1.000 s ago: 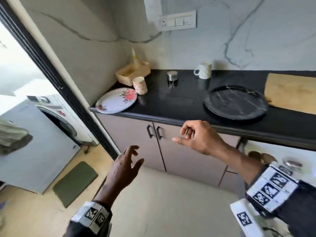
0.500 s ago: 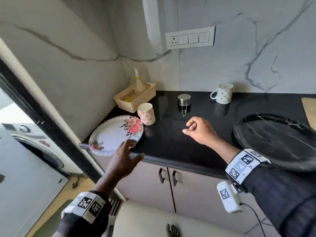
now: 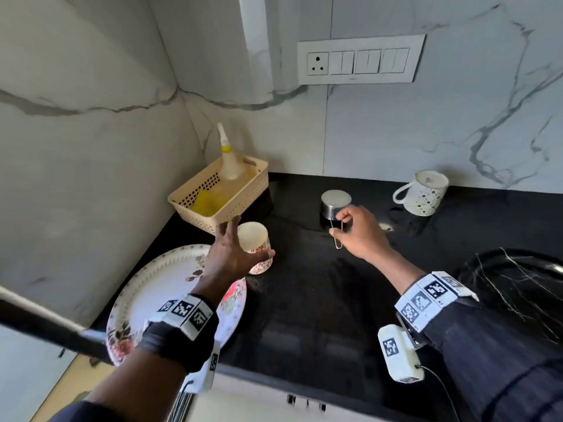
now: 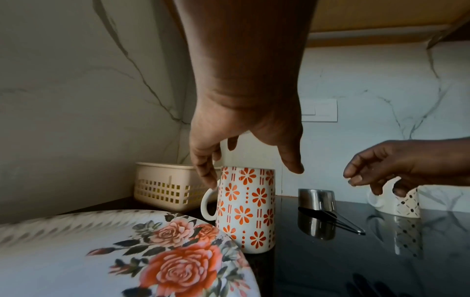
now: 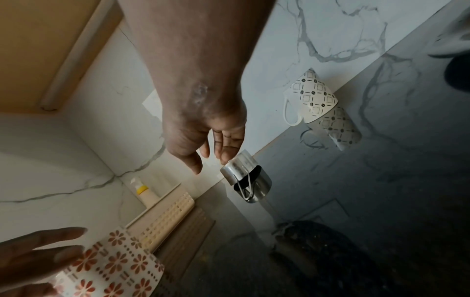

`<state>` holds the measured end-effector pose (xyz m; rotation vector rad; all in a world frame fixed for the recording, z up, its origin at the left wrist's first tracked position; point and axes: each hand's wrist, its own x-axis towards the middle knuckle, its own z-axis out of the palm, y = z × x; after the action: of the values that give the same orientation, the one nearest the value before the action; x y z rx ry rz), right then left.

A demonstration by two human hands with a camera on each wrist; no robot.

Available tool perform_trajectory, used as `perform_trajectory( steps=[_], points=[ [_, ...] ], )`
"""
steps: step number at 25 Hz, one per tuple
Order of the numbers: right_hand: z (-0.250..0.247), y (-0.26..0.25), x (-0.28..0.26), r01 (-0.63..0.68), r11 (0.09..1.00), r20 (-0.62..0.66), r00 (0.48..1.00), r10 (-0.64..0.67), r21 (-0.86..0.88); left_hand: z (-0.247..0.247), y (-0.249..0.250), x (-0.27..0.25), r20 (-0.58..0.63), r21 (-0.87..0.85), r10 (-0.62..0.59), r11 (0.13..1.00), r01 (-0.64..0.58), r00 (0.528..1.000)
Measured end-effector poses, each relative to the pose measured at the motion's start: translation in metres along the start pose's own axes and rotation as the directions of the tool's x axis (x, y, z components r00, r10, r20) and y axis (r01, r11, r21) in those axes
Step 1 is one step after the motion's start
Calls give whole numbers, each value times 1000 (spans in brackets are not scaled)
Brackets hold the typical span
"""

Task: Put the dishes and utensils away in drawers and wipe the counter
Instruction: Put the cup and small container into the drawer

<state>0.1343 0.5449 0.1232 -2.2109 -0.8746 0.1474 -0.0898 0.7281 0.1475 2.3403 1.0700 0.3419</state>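
Daylight floods in from the left, leaving the marble wall (image 3: 91,147) bright and soft. The glossy black counter (image 3: 304,300) acts as a mirror, reflecting the steel cup (image 4: 316,200) and the far patterned mug (image 5: 314,98). Both wrist views are dimmer, darkening to vignette at the near corners, with grain on the counter. Wide-angle distortion bends the wall seams at the edges. The floral plate (image 4: 101,251) smears with motion blur on its near left rim.

Count on bench (image 3: 304,300): mugs, 2, one orange-flowered (image 3: 254,248), one diamond-patterned (image 3: 426,193). Plates, 2, one floral (image 3: 152,293), one black (image 3: 518,287). Steel cup (image 3: 335,205), 1. Basket (image 3: 225,199), 1, which held 1 bottle (image 3: 228,162).
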Motion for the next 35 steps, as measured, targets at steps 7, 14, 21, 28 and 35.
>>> perform_trajectory(
  steps=[7, 14, 21, 28, 35],
  points=[
    [5, 5, 36, -66, 979, 7, 998, 68, -192, 5, 17, 21, 53, 97, -74, 993, 69, 996],
    [26, 15, 93, -120, 906, 118, 976, 183, -406, -34, 24, -2, -128, -472, -44, 882, -22, 991],
    [24, -26, 38, -19, 919, -118, 991, 70, 394, -30, 8, -46, -259, -654, -102, 750, -96, 961],
    [-95, 3, -167, 42, 832, -62, 998, -10, 553, 12, 83, -139, -169, -688, 233, 668, -284, 958],
    [-202, 77, -442, -189, 896, -178, 944, 279, 402, 112, 160, -305, 177, -839, 575, 513, -183, 799]
  ],
)
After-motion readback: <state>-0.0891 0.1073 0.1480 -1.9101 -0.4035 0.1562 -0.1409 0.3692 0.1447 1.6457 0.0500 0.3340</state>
